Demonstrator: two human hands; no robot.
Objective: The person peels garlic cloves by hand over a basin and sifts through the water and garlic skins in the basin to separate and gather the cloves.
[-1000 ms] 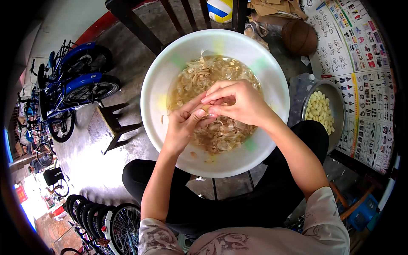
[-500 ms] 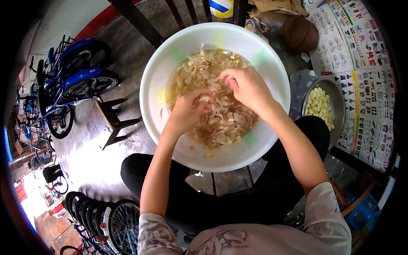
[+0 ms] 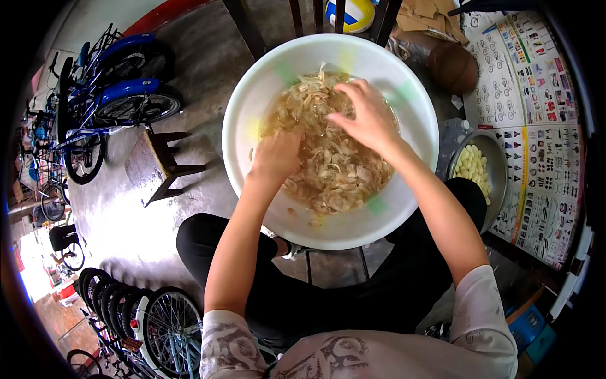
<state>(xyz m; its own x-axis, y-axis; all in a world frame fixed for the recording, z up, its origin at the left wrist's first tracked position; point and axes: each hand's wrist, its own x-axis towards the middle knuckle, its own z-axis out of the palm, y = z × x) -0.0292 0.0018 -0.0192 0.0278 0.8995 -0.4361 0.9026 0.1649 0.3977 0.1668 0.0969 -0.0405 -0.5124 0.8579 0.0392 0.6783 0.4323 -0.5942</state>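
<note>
A large white basin (image 3: 243,82) holds cloudy water with a thick layer of papery garlic skins (image 3: 338,183). On the basin's left side, my left hand (image 3: 278,155) dips into the skins, its fingertips hidden, so any clove in it does not show. Over the right part of the skins is my right hand (image 3: 369,120), thumb and fingers spread, nothing visible between them. Peeled garlic cloves (image 3: 472,167) lie in a metal bowl (image 3: 499,158) to the right of the basin, beside my knee.
A clear plastic bottle (image 3: 451,136) stands between basin and bowl. Behind are a brown ball (image 3: 452,68), a volleyball (image 3: 350,14) and dark chair slats. To the left are a small wooden stool (image 3: 158,164) and parked bicycles (image 3: 136,104). Printed posters (image 3: 536,139) cover the right side.
My left hand, which showed a pale garlic clove in its fingers, has gone down into the skins. My right hand has opened from a closed curl. The view has shifted slightly.
</note>
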